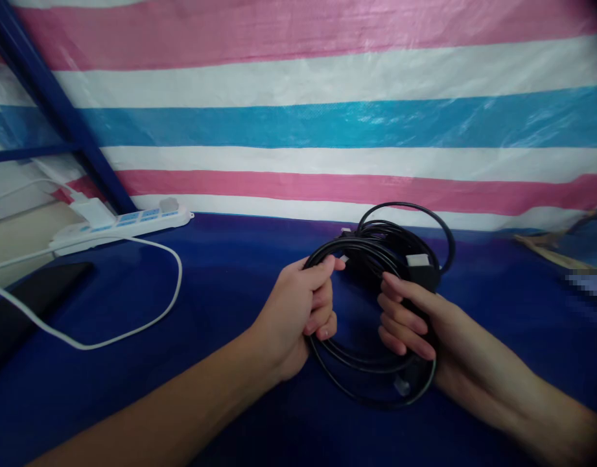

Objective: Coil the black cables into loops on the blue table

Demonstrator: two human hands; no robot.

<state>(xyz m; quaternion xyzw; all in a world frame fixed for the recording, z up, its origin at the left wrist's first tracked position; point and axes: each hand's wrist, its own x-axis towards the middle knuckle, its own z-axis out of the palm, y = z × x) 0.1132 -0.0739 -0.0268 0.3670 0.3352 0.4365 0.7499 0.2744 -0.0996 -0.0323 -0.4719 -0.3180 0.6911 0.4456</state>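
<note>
A coil of black cable [376, 246] hangs between both hands above a dark blue table cover [230, 285]. My left hand [303, 311] is closed round the coil's left side, thumb over the top strands. My right hand [415, 318] is wrapped round the right side, fingers curled inward through the loop. A black plug with a silvery end [419, 263] sticks up just above my right fingers. A second connector [402, 386] shows at the coil's bottom.
A white power strip [123, 224] with a charger plugged in lies at the back left, its white cord [147, 318] looping over the cover. A dark flat object [30, 298] lies at the left edge. A striped pink, white and blue tarp [327, 117] forms the back wall.
</note>
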